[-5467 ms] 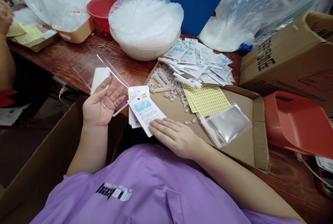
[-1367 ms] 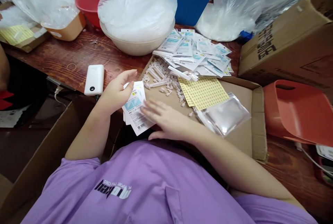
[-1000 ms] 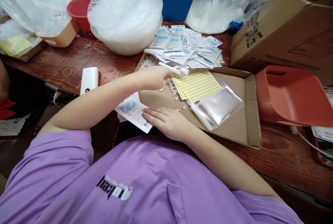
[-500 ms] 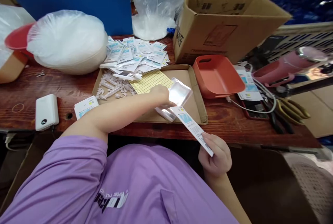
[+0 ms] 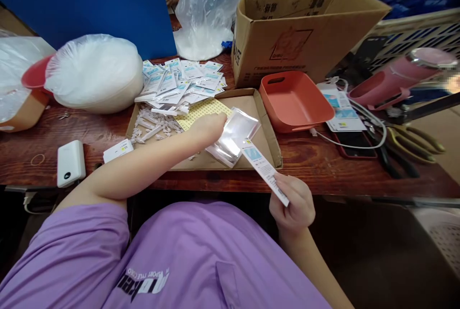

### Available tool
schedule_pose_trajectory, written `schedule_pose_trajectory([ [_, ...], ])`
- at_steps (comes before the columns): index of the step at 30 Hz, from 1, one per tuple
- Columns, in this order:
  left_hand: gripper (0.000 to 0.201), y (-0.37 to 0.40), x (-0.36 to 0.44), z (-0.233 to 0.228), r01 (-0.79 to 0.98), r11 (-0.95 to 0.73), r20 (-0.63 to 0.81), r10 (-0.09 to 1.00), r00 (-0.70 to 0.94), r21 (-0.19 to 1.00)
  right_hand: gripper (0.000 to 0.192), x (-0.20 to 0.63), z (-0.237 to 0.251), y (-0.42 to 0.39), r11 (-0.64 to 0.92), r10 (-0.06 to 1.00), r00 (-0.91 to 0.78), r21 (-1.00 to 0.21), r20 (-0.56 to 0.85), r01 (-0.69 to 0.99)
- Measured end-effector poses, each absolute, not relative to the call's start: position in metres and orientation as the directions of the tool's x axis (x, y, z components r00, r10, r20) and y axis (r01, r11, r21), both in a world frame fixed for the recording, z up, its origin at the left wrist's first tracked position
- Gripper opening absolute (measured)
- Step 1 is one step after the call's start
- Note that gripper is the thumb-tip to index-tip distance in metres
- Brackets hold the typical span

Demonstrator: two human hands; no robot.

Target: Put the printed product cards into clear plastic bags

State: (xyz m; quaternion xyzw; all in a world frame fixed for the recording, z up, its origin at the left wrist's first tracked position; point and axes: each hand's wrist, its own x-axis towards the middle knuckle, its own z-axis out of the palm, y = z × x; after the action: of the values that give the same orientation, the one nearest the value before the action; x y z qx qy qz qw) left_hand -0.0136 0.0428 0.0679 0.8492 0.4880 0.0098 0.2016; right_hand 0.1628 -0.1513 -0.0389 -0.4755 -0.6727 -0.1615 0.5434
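The right hand (image 5: 292,202) is closed on the lower end of a long white printed card with a blue panel (image 5: 261,167), held off the near edge of the brown wooden table (image 5: 323,165); the card slants up and away from the hand, its far tip over the near right corner of a flat open cardboard tray (image 5: 268,127).

The left hand (image 5: 208,127) reaches across the body into that tray. Its fingers are curled down on the edge of a stack of clear glossy plastic sleeves (image 5: 235,134) — whether they pinch a sleeve or only press on it cannot be told. Just beyond the hand lies a yellow sheet of small dotted stickers (image 5: 201,110), and further from it, towards the arm's outer side, a scatter of small white plastic clips (image 5: 153,124).

Beyond the stickers, a loose heap of white and blue packets (image 5: 183,81) spreads over the tray's far edge. Near the left elbow a small white card stack (image 5: 118,150) lies on the table, and past it a white power bank (image 5: 71,163). Well to the far side of the right hand sits a coral plastic basket (image 5: 294,100), with a big open cardboard box (image 5: 305,26) behind it.
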Motion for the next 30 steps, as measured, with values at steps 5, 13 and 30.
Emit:
schedule_pose_trajectory([
  [5, 0.015, 0.009, -0.043, 0.087, 0.181, 0.309, -0.356, 0.856, 0.375, 0.934, 0.021, 0.140, -0.011, -0.151, 0.753, 0.382, -0.257, -0.138, 0.888, 0.643],
  [13, 0.022, -0.044, -0.090, 0.097, -0.414, 0.545, -0.472, 0.838, 0.273, 0.729, 0.013, 0.126, -0.002, -0.128, 0.817, 0.311, -0.389, -0.035, 0.867, 0.576],
  [30, 0.038, -0.053, -0.125, 0.099, -0.523, 0.457, -0.382, 0.889, 0.252, 0.720, 0.019, 0.116, 0.015, -0.118, 0.876, 0.324, -0.487, -0.063, 0.811, 0.479],
])
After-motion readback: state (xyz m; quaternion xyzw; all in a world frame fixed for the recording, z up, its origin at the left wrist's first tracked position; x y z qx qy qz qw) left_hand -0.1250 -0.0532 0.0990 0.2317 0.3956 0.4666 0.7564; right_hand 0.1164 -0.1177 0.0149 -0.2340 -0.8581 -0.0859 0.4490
